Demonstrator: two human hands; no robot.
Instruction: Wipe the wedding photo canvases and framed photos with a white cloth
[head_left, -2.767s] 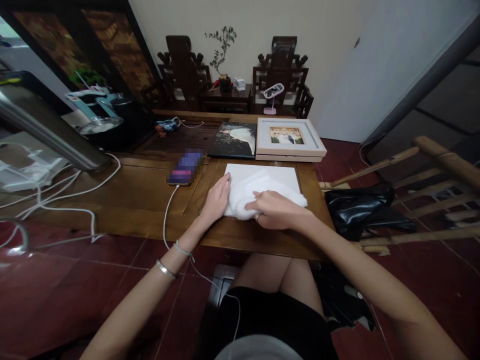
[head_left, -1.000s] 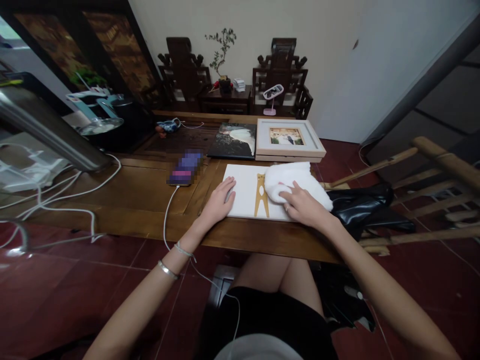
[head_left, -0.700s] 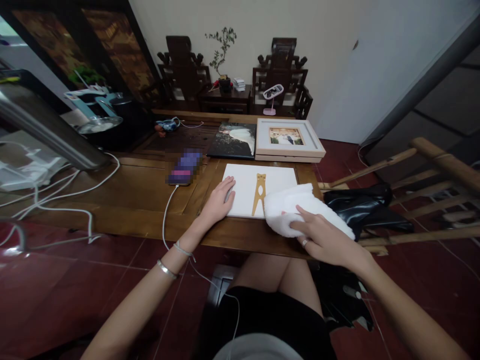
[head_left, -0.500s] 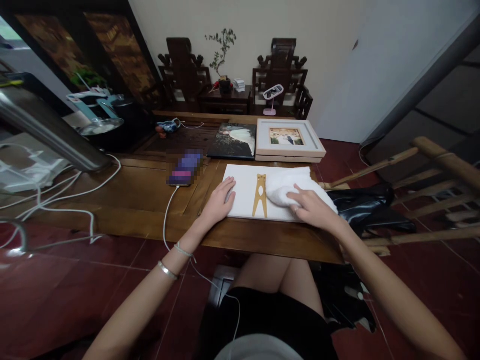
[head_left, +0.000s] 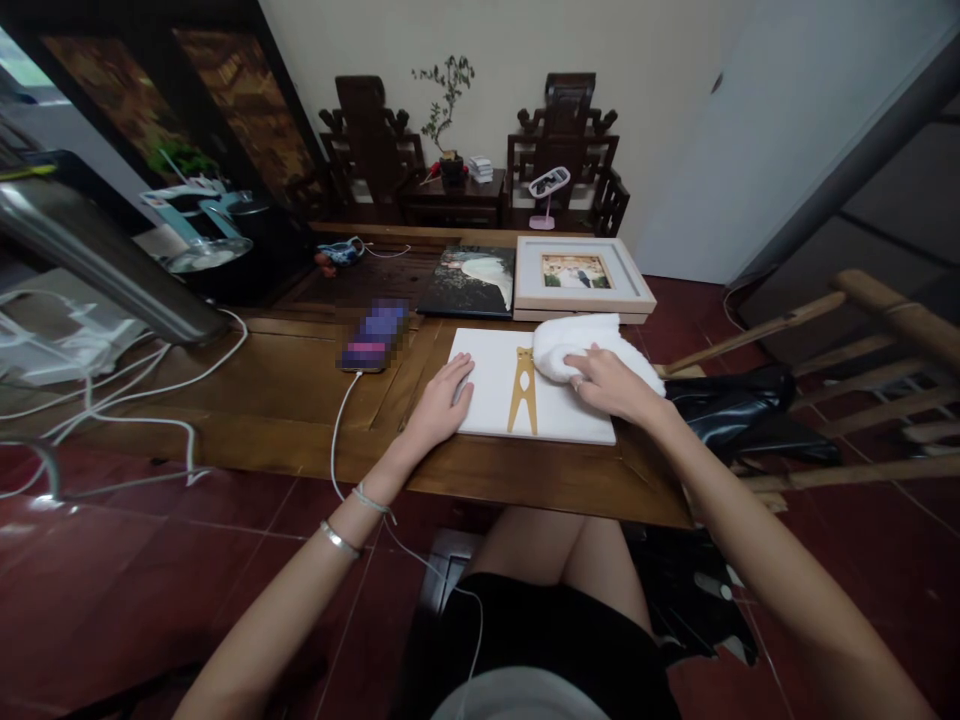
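A flat white board (head_left: 487, 395) lies near the table's front edge, with a gold, bear-topped two-legged shape (head_left: 523, 390) on its face. My left hand (head_left: 444, 398) rests on the board's left edge, fingers stretched out. My right hand (head_left: 611, 385) presses a bunched white cloth (head_left: 577, 335) onto the board's upper right part, its fingers bent into the fabric. Part of the cloth hangs past the board's right side. What lies under the cloth is hidden.
Behind the board lie a dark photo panel (head_left: 472, 280) and a pale wooden picture frame (head_left: 585, 280). A phone (head_left: 371, 335) with a white cable sits to the left. Cables and a metal cylinder (head_left: 112, 260) are farther left. A wooden chair (head_left: 877, 300) stands at the right.
My right hand has moved the white cloth away from me, up the board, uncovering the board's lower right corner. My left hand stays in place.
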